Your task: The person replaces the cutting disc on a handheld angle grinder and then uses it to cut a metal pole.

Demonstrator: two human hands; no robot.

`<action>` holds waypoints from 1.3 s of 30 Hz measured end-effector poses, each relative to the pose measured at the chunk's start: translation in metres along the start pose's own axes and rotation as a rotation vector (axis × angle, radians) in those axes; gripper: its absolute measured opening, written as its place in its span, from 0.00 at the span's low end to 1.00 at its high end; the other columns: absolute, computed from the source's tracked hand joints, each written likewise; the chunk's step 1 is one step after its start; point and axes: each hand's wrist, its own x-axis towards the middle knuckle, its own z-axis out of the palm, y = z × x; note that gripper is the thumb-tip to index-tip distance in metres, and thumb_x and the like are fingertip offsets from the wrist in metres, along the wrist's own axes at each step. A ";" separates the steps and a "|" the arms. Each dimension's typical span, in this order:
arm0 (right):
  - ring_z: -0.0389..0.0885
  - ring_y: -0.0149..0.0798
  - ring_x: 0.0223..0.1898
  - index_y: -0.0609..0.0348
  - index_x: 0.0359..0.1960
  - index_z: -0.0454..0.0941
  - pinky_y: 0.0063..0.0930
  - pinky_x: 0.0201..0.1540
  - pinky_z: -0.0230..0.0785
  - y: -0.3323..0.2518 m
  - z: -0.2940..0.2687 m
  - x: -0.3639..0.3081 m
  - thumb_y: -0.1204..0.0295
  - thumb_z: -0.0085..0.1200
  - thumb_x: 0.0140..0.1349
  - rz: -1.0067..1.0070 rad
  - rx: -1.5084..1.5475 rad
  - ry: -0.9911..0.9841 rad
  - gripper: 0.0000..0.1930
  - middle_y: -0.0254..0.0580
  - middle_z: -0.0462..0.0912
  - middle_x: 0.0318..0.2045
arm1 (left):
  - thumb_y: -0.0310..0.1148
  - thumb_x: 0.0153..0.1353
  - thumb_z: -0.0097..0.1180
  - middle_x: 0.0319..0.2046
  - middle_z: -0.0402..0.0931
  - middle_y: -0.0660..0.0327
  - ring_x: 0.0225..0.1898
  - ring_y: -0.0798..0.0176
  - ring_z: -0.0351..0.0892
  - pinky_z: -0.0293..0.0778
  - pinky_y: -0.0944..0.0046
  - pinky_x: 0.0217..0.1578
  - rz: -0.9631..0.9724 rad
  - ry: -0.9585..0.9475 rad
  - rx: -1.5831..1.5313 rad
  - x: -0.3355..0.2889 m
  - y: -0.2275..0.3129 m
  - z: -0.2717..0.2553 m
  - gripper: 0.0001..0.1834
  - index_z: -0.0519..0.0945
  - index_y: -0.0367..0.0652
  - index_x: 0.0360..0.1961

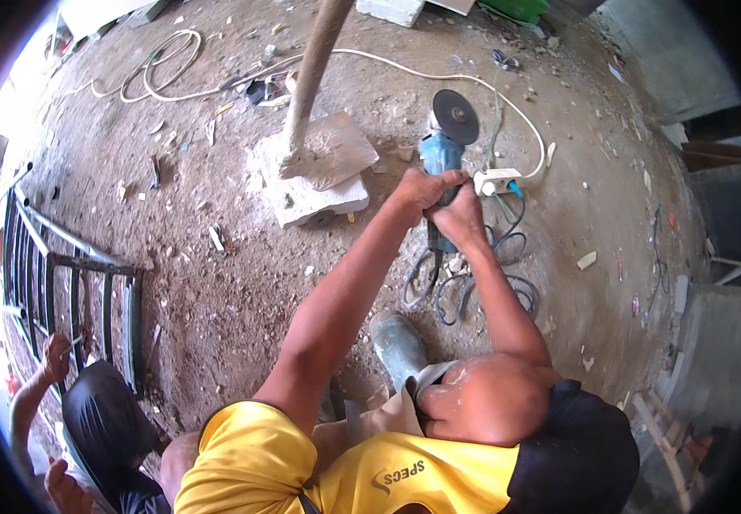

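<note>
Blue-bodied angle grinder (441, 152) with dark round disc (455, 116), disc pointing away. Left hand (422, 190) and right hand (459, 214) both wrapped tight around its body.

One crumpled wrapper (266, 88) is lying on the dirt floor, well to the left of the angle grinder (441, 150) and slightly farther away. It is showing dark and silvery surfaces with a pale patch, and its outline is flattened and irregular. One printed mark (398, 474), dark on yellow cloth, is sitting on a shirt well below the angle grinder, near the lower edge of the view. Small reddish scraps (635, 304) are lying well to the right of the angle grinder; they are showing too small to confirm as packaging.
</note>
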 end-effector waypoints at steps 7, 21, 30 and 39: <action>0.81 0.37 0.42 0.62 0.56 0.70 0.34 0.46 0.77 0.019 -0.045 -0.018 0.59 0.63 0.57 0.336 1.173 -0.372 0.29 0.41 0.80 0.43 | 0.49 0.55 0.70 0.49 0.78 0.51 0.50 0.56 0.79 0.75 0.57 0.55 -0.034 -0.541 -0.411 -0.014 -0.009 0.002 0.38 0.72 0.30 0.57; 0.84 0.38 0.26 0.63 0.48 0.76 0.30 0.31 0.81 0.010 -0.046 -0.027 0.59 0.65 0.52 0.251 1.037 -0.460 0.26 0.44 0.84 0.28 | 0.72 0.59 0.49 0.51 0.77 0.52 0.57 0.56 0.73 0.69 0.53 0.58 0.130 -0.658 0.139 -0.032 -0.003 -0.021 0.49 0.67 0.40 0.66; 0.85 0.46 0.31 0.66 0.47 0.72 0.44 0.35 0.83 0.023 -0.029 0.001 0.69 0.62 0.50 0.325 1.095 -0.365 0.23 0.51 0.81 0.32 | 0.55 0.57 0.66 0.47 0.79 0.51 0.50 0.48 0.80 0.80 0.47 0.47 1.056 0.707 1.125 -0.107 0.192 -0.158 0.43 0.60 0.55 0.68; 0.84 0.43 0.24 0.67 0.49 0.69 0.36 0.26 0.81 0.036 0.013 0.014 0.74 0.63 0.49 0.435 0.866 -0.417 0.25 0.47 0.80 0.31 | 0.39 0.54 0.67 0.30 0.81 0.40 0.34 0.42 0.84 0.77 0.47 0.33 0.898 0.619 0.699 -0.025 0.184 -0.139 0.24 0.76 0.34 0.47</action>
